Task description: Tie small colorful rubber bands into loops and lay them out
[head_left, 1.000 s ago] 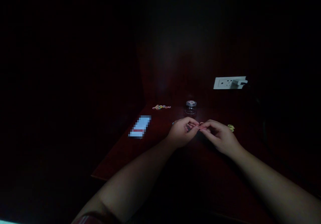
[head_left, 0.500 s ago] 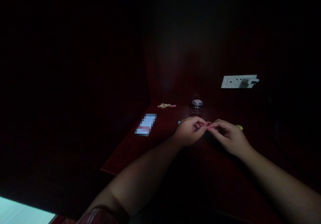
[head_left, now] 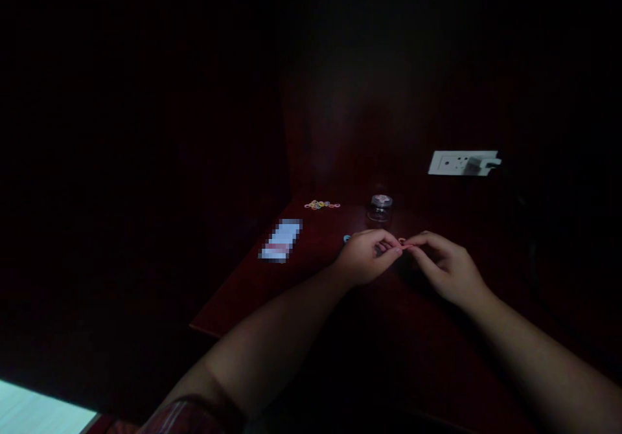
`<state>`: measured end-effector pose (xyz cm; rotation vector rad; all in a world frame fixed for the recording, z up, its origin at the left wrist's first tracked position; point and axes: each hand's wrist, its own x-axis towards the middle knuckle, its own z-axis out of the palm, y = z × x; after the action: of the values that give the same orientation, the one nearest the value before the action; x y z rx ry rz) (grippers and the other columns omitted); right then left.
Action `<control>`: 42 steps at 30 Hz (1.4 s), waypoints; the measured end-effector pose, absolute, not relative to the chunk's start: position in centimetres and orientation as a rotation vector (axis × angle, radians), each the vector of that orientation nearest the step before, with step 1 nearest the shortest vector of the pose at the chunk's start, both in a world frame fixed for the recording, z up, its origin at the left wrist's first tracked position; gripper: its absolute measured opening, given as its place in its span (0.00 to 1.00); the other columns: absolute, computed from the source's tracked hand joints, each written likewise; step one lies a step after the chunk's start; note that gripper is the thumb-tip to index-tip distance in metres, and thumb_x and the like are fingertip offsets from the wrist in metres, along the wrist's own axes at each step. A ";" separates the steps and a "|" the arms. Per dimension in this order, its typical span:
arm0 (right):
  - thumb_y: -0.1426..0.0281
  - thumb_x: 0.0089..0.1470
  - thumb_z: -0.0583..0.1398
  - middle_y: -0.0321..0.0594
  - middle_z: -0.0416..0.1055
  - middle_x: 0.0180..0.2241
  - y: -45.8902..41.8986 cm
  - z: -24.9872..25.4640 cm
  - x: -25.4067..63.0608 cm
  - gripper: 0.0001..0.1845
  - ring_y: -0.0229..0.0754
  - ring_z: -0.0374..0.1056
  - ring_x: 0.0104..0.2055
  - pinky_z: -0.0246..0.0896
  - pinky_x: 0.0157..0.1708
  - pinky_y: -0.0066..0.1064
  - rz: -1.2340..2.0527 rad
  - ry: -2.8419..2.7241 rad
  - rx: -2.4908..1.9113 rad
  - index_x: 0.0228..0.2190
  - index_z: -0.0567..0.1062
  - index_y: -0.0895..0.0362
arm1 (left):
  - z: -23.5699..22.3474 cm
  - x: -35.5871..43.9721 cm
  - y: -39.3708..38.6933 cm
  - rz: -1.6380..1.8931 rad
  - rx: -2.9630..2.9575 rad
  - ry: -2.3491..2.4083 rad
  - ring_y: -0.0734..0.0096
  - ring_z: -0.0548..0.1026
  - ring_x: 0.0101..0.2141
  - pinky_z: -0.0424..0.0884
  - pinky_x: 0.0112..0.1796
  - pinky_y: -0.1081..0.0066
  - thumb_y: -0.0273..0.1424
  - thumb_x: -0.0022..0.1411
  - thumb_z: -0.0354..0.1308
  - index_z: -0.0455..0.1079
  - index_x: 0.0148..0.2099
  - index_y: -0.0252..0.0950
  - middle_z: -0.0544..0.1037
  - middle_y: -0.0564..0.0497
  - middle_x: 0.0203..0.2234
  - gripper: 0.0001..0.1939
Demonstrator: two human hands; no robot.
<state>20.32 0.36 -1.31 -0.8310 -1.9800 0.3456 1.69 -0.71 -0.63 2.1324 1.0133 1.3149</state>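
My left hand (head_left: 367, 256) and my right hand (head_left: 446, 265) meet fingertip to fingertip above the table. Between them is a small pink hair tie (head_left: 407, 247), pinched by thumb and forefinger on both sides. A reddish loop shows just behind the fingertips; whether it belongs to the same band I cannot tell. Partly covered by my left hand, a blue ring-shaped band (head_left: 346, 239) lies on the table. Beyond the hands stands a small clear jar (head_left: 380, 211) with its lid on.
Several coloured bands (head_left: 321, 205) lie in a loose pile at the back left of the dark red table (head_left: 253, 291). A phone with a blurred bright screen (head_left: 280, 241) rests near the left edge. On the back wall is a white socket plate (head_left: 449, 163) with a plug in it.
The fingertips have drawn slightly apart, showing more of the pink band between them. A yellow band beside my right hand is now out of sight. The view has shifted a little.
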 end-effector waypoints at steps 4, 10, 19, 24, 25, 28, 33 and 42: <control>0.67 0.57 0.58 0.41 0.72 0.31 0.1 -1.1 20.1 0.07 0.45 0.70 0.36 0.64 0.36 0.34 0.329 -1.980 -0.824 0.32 0.74 0.55 | -0.8 1.6 -0.5 1.321 2.195 0.988 0.75 0.72 0.31 0.68 0.33 0.75 0.33 0.61 0.54 0.73 0.37 0.33 0.78 0.50 0.33 0.10; 0.67 0.56 0.59 0.42 0.72 0.32 -0.1 -0.6 19.9 0.06 0.44 0.69 0.35 0.64 0.36 0.36 0.297 -2.006 -0.776 0.31 0.75 0.55 | -0.9 1.3 -0.3 1.274 2.273 1.009 0.73 0.71 0.31 0.65 0.33 0.74 0.34 0.64 0.49 0.71 0.34 0.33 0.76 0.51 0.30 0.13; 0.65 0.55 0.60 0.43 0.71 0.32 -0.4 -0.6 19.5 0.07 0.44 0.68 0.35 0.64 0.33 0.36 0.330 -1.995 -0.744 0.28 0.74 0.55 | -0.4 1.5 -0.3 1.131 2.387 1.090 0.73 0.68 0.27 0.62 0.31 0.73 0.32 0.66 0.42 0.65 0.25 0.34 0.70 0.52 0.22 0.19; 0.66 0.55 0.60 0.42 0.71 0.31 -0.4 -0.6 19.4 0.06 0.44 0.68 0.36 0.64 0.35 0.36 0.371 -1.995 -0.743 0.28 0.74 0.55 | -0.5 1.4 -0.1 1.105 2.352 1.084 0.73 0.69 0.26 0.62 0.30 0.73 0.34 0.66 0.42 0.67 0.24 0.34 0.70 0.52 0.20 0.21; 0.66 0.55 0.60 0.42 0.71 0.31 -0.5 -0.6 19.4 0.06 0.45 0.68 0.36 0.64 0.35 0.36 0.377 -1.996 -0.746 0.29 0.74 0.55 | -0.5 1.4 -0.1 1.112 2.351 1.084 0.73 0.69 0.26 0.63 0.31 0.73 0.33 0.66 0.42 0.67 0.24 0.34 0.71 0.52 0.21 0.21; 0.67 0.56 0.59 0.43 0.71 0.32 -0.4 -0.5 19.5 0.06 0.45 0.69 0.36 0.64 0.36 0.36 0.379 -2.006 -0.748 0.31 0.75 0.54 | -0.7 1.4 -0.1 1.135 2.355 1.085 0.72 0.70 0.29 0.64 0.34 0.73 0.32 0.66 0.42 0.69 0.28 0.34 0.73 0.52 0.24 0.19; 0.66 0.56 0.59 0.42 0.72 0.32 -0.2 -0.6 19.7 0.07 0.45 0.69 0.36 0.64 0.36 0.36 0.349 -2.006 -0.753 0.32 0.76 0.54 | -0.8 1.5 -0.2 1.233 2.330 1.071 0.71 0.72 0.35 0.67 0.39 0.72 0.31 0.66 0.45 0.70 0.34 0.34 0.75 0.50 0.31 0.14; 0.66 0.57 0.57 0.42 0.70 0.31 -0.2 -0.4 19.9 0.08 0.44 0.67 0.35 0.62 0.36 0.34 0.334 -2.000 -0.788 0.30 0.75 0.55 | -0.9 1.4 -0.4 1.333 2.263 1.017 0.71 0.73 0.36 0.68 0.38 0.72 0.32 0.62 0.53 0.71 0.38 0.35 0.77 0.50 0.35 0.08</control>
<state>19.87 -0.19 -0.38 -0.7879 -1.9998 0.3338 1.44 -0.42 -0.85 2.2626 1.0173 1.3334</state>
